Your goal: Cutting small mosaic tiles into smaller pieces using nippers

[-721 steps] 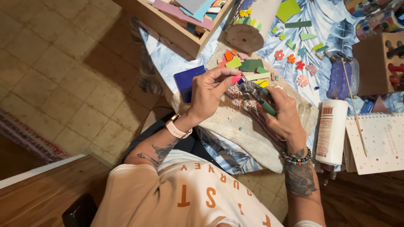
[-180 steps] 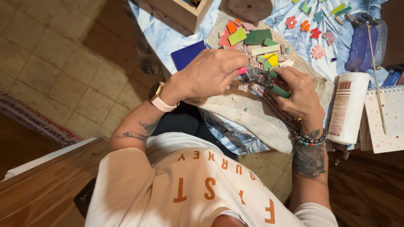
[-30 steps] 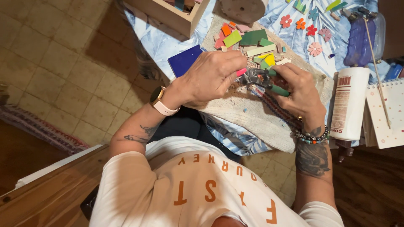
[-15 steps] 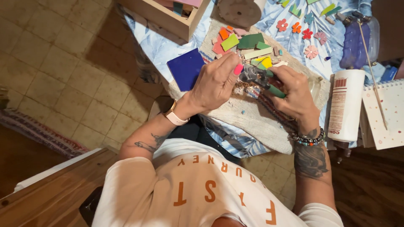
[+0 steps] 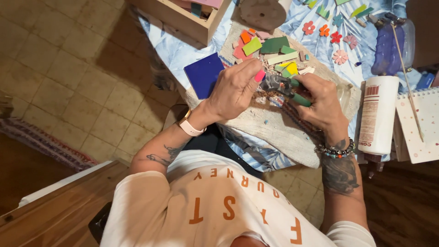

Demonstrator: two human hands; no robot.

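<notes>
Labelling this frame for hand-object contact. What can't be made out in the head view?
- Jaws of the green-handled nippers: hidden between left hand and right hand.
- Any piece pinched in the left fingertips: too small, covered.
- Wooden box contents: cut off by the top edge.
- Small bits on the beige cloth: too small to identify.
- Spiral notebook: cut off at the right edge.

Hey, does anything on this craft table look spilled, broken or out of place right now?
Small tile chips lie scattered on the beige cloth below the green-handled nippers in the right hand, by the left hand. The white bottle lies on its side. Nothing looks spilled.
</notes>
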